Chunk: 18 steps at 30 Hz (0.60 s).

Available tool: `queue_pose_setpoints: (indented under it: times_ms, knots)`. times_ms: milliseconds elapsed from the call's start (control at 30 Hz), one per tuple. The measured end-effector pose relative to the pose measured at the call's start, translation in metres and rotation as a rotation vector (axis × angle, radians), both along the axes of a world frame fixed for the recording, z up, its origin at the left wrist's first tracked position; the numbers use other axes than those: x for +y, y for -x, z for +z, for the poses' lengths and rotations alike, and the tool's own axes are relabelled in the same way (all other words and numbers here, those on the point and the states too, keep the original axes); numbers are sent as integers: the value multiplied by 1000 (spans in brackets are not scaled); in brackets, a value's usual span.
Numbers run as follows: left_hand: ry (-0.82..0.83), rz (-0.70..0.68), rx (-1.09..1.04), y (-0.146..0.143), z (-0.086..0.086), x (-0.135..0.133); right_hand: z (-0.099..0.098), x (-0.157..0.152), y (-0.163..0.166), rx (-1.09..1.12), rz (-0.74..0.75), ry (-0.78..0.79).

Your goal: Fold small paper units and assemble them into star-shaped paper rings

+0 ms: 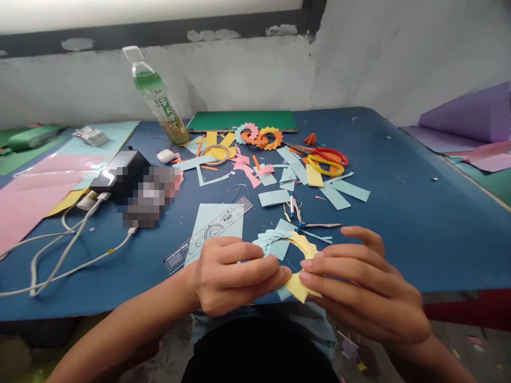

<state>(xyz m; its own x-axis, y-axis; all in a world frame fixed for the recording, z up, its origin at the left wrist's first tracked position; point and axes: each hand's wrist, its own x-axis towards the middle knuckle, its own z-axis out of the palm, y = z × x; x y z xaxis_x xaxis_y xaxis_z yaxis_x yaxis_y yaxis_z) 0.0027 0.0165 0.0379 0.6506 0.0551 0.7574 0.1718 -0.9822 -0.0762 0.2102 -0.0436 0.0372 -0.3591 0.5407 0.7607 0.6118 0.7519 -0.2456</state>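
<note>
Both hands meet at the near edge of the blue table (419,213). My left hand (231,274) is closed, its fingers pinching the near end of a folded paper ring (293,255) made of light-blue and yellow pieces. My right hand (359,282) is closed too, its fingertips pinching a yellow folded piece at the ring's lower end. The ring curves away from the hands and rests on the table top. A clear plastic ruler (207,234) lies on a light-blue sheet just left of my left hand.
Red and yellow scissors (325,159), paper strips and finished pink, orange and yellow paper rings (259,135) lie mid-table. A tilted green drink bottle (159,101), a phone (115,173) with white cables, an earbud case, and coloured sheets sit at the left. Purple and pink paper lies at the right.
</note>
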Motion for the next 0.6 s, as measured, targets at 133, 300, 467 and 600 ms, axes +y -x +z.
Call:
queue_pose_setpoints:
  times_ms: [133, 300, 467, 600]
  knots:
    - [48, 2, 19, -3, 0, 1, -2, 3, -2, -44, 15, -33]
    - [457, -10, -141, -9, -4, 5, -7, 16, 1, 99, 22, 129]
    - [836, 81, -292, -9, -8, 8, 0, 32, 1, 142, -13, 418]
    - [862, 103, -316, -8, -10, 10, 13, 44, 0, 113, 71, 671]
